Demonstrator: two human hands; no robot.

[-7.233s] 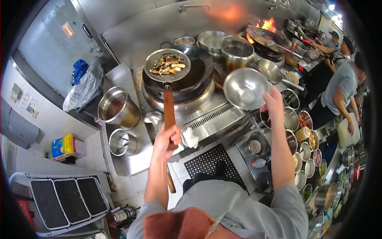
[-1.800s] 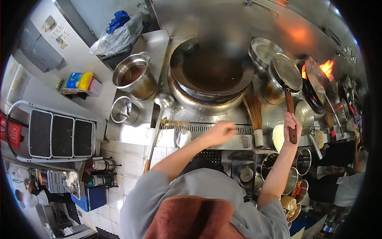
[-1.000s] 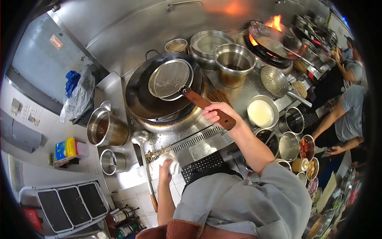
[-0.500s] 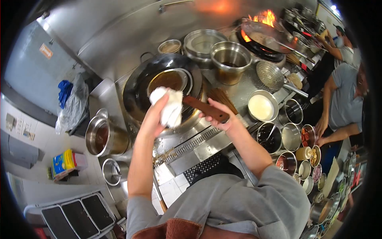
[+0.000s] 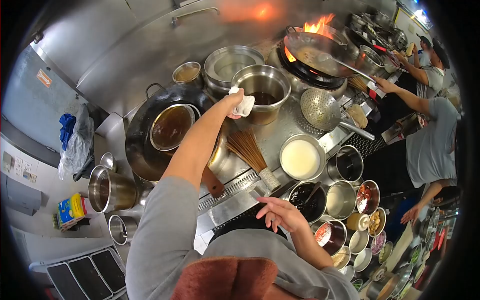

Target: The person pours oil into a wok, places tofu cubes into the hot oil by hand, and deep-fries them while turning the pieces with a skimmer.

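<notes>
My left hand is closed on a folded white cloth at the near-left rim of a steel pot with dark liquid inside. My right hand holds nothing, its fingers apart, in front of the stove's edge. In the large black wok at the left lies a round strainer, with brown liquid showing inside its ring. Its wooden handle sticks out toward me, partly hidden behind my left arm. A bamboo brush lies between the wok and a bowl of white liquid.
A perforated ladle rests right of the pot. Behind it, flames rise at a second wok, where a co-worker holds a ladle. Several ingredient bowls stand at my right. A tall steel pot stands left of the wok.
My left hand has carried the cloth from over the wok to the steel pot's rim. My right hand has let go of the strainer handle and moved back toward me. The view has shifted right.
</notes>
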